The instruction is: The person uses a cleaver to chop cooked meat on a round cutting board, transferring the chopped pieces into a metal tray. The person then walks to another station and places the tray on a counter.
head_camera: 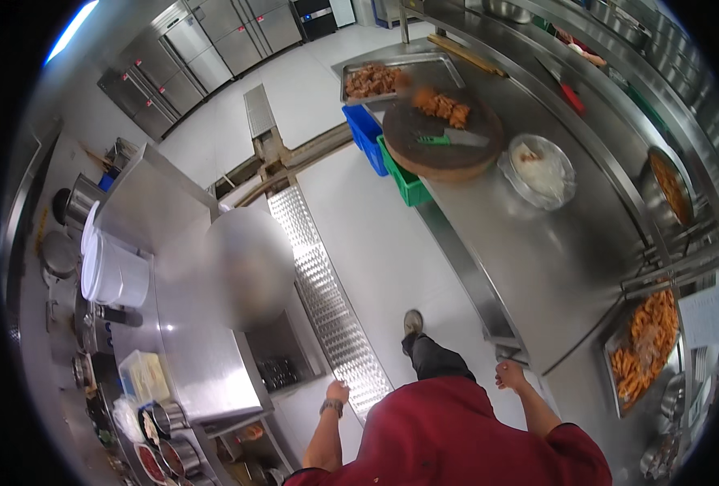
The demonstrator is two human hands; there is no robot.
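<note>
My left hand (pixel 337 392), with a dark band at the wrist, hangs over the floor beside the metal drain grate (pixel 323 273). Its fingers are too indistinct to read. The right hand (pixel 510 375) is curled into a loose fist near the front edge of the stainless steel worktable (pixel 505 249), and nothing shows in it. Farther along that table, a green-handled cleaver (pixel 466 138) lies on a round chopping block (pixel 408 161) beside pieces of browned meat (pixel 450 112). A plastic-lined bowl (pixel 538 173) with white contents stands close by.
A metal tray of meat chunks (pixel 371 82) sits behind the block, above blue (pixel 365 136) and green crates (pixel 411 185). A tray of orange-brown food (pixel 648 346) rests at the right. White buckets (pixel 116 270) stand on the left counter (pixel 195 364). Another person's arm (pixel 590 56) shows beyond the shelf.
</note>
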